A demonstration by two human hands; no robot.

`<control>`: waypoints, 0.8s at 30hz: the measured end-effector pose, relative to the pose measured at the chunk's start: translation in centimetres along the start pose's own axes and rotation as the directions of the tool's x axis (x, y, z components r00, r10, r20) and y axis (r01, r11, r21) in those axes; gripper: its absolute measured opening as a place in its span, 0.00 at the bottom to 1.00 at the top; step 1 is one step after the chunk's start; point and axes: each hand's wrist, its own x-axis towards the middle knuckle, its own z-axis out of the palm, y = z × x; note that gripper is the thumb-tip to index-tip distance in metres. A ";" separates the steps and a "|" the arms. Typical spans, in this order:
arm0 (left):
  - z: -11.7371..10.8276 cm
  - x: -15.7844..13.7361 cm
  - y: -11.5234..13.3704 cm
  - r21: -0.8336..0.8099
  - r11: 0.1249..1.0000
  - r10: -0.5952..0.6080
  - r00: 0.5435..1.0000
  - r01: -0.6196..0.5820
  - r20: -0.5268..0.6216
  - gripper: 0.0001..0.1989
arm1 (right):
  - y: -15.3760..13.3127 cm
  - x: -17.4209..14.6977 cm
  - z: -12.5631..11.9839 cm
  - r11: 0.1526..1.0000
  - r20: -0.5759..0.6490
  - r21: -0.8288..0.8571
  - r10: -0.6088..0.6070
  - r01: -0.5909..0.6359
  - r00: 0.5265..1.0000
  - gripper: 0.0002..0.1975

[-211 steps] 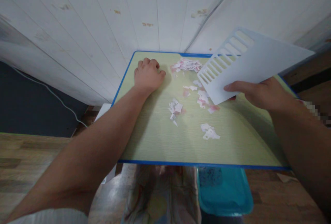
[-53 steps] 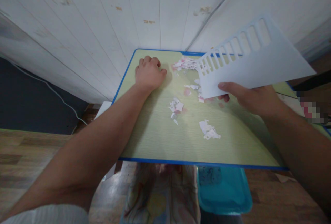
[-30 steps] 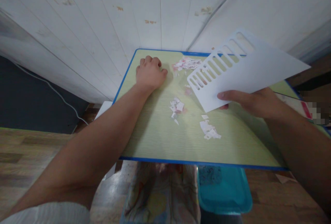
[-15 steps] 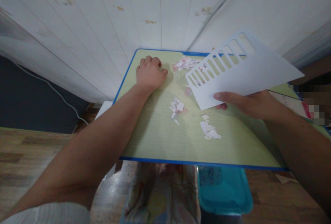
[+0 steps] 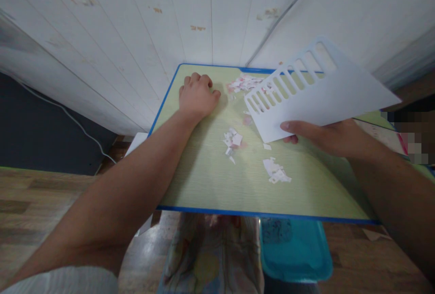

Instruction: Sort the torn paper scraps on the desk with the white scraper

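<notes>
My right hand [image 5: 317,137] grips a stiff white slotted sheet [image 5: 340,90] by its lower edge, thumb on top and fingers underneath. A row of rounded slots, graded in length, runs along the sheet's upper left side. The sheet is tilted over the table, its near corner close to a small paper scrap [image 5: 267,147]. My left hand [image 5: 198,97] rests on the tabletop with its fingers curled under and fingertips hidden. Torn white and pinkish scraps form a larger pile [image 5: 246,82] at the back, partly behind the sheet, and smaller clusters [image 5: 233,140] [image 5: 277,171] nearer me.
The pale green table [image 5: 210,190] has a blue rim and stands against a white panelled wall [image 5: 231,17]. A turquoise bin [image 5: 306,248] sits below its front edge. A cable [image 5: 285,15] runs down the wall. At the right lies a flat item with a red edge [image 5: 380,135].
One small paper scrap has shifted slightly away from me, from the near right cluster toward the sheet's corner. Both hands and the sheet have hardly moved.
</notes>
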 end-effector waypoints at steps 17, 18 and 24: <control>0.1 0.1 -0.1 -0.013 1.000 -0.002 1.000 0.002 -0.005 0.20 | 0.1 -0.4 -0.8 0.996 0.098 0.070 -0.058 0.052 0.993 0.19; 0.1 0.1 -0.2 -0.016 1.000 -0.001 1.000 0.001 -0.007 0.21 | 0.1 -0.3 -0.8 0.996 0.091 0.060 -0.067 0.061 0.994 0.20; 0.1 0.1 -0.1 -0.022 1.000 -0.001 1.000 0.001 0.003 0.21 | 0.7 -0.3 -0.8 0.997 0.131 0.060 -0.063 0.056 0.989 0.19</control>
